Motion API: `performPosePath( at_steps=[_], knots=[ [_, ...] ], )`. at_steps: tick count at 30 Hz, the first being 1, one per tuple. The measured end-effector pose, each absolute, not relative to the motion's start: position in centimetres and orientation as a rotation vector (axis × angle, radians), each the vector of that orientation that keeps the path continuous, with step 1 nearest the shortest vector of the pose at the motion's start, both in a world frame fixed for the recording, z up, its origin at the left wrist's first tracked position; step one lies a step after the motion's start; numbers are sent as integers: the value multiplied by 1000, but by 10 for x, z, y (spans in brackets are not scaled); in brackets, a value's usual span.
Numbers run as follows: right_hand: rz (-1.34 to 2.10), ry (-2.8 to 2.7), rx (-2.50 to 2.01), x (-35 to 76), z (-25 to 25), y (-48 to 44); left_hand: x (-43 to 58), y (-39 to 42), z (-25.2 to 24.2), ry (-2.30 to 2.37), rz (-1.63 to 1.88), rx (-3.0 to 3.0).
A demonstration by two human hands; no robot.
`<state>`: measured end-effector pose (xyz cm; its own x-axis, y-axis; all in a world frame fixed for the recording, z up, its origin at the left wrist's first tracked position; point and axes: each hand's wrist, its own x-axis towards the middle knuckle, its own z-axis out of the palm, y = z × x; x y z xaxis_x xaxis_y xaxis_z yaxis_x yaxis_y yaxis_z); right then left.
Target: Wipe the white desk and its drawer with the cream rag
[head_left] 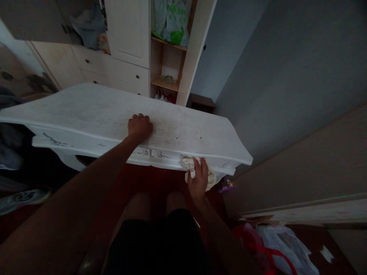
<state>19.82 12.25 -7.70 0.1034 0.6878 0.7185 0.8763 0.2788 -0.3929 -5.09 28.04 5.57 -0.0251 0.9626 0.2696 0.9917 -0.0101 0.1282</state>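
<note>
A long white table [183,122] with a scuffed, grey-smudged top and thin dark floral patterns on its front crosses the view. My left hand [140,127] rests on the tabletop near the front edge, its fingers curled in and nothing visible in them. Lower and to the right, my right hand [198,177] grips a cream cloth [211,178] against the table's drawer front, just under the top's overhang. A white tag with a red mark shows between its fingers. Part of the cloth hangs below the hand, and the palm side is hidden.
White cabinets [126,34] with drawers stand behind the table, one door open beside shelves with plastic bags [172,21]. A grey wall [286,76] is at the right. Plastic bags [283,244] lie on the dark red floor at lower right; a shoe [24,200] is at the left.
</note>
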Motion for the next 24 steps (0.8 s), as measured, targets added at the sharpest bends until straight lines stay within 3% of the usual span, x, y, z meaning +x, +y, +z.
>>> performPosePath(
  at_steps=[15, 24],
  knots=[
    [-63, -2083, -1213, 99, -75, 154, -51, 280, 54, -2151, -470, -2134],
    [-81, -2367, -1008, 118, -71, 158, -51, 282, 54, -2190, -488, -2125]
  ],
)
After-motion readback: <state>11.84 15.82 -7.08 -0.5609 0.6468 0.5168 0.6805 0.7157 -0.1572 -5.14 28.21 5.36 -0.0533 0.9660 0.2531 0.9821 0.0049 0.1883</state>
